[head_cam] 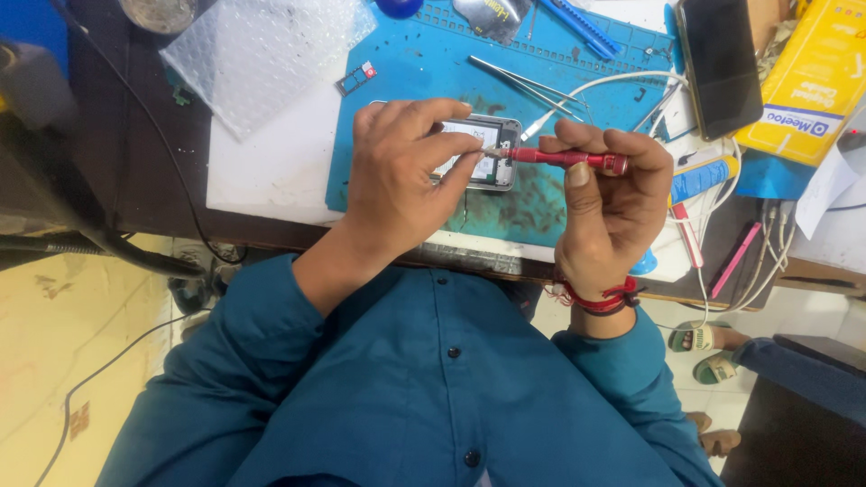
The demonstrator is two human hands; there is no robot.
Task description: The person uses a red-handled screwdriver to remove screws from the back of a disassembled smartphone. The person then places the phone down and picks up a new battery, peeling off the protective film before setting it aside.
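Note:
An opened phone (492, 149) with its back cover off lies on a blue work mat (424, 68). My left hand (406, 176) covers most of it, fingers curled over its body and holding it down. My right hand (600, 203) grips a thin red screwdriver (564, 159) lying almost level, its tip pointing left at the phone's upper part near my left fingertips. A red thread band circles my right wrist.
Metal tweezers (528, 86), a white cable (613, 83), a dark phone (722, 59), a yellow packet (816, 77), a blue tube (704, 176) and bubble wrap (262, 45) lie around the mat. Another person's sandalled feet (708, 352) show at the lower right.

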